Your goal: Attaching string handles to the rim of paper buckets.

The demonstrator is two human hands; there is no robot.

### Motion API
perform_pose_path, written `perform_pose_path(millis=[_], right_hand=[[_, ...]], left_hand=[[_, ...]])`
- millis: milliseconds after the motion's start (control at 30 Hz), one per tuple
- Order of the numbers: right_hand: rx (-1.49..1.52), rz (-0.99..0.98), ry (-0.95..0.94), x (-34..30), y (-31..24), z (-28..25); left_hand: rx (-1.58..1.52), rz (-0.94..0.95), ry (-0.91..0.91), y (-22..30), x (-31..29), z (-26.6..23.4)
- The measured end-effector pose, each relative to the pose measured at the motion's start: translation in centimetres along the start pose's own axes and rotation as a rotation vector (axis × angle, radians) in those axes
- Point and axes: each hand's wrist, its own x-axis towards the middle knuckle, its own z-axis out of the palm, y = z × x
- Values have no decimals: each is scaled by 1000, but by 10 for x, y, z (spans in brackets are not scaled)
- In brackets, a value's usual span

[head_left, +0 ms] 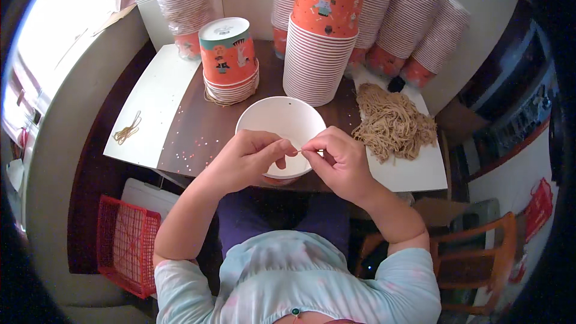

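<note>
A white-lined paper bucket (276,114) stands upright at the table's near edge, its mouth facing me. One small dark hole shows near its far rim. Over the bucket's near side, my left hand (253,155) and my right hand (341,165) pinch a thin tan cord (299,152) between thumb and forefinger, their fingertips almost meeting. Most of the cord is hidden by the fingers, and I cannot tell whether it passes through the bucket wall. To the right lies a large tangled heap of tan cords (393,121).
Beyond the bucket stand a tall upside-down bucket stack (321,54) and a shorter stack (228,63) with cords around its base. Wrapped stacks (414,18) line the wall. A few loose cords (127,129) lie left, near scattered paper dots (192,144). A red basket (127,243) sits below.
</note>
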Motion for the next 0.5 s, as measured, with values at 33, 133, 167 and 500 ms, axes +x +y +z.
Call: perform_pose_path(millis=[33, 133, 167, 500], right_hand=[[-11, -8, 9, -1, 0, 1], [-34, -76, 30, -1, 3, 4], [-32, -76, 31, -1, 3, 4], [-47, -106, 14, -1, 3, 3]], left_hand=[[17, 19, -16, -3, 1, 0], [26, 86, -12, -14, 5, 4], [27, 85, -12, -15, 6, 5], [42, 111, 6, -12, 8, 6]])
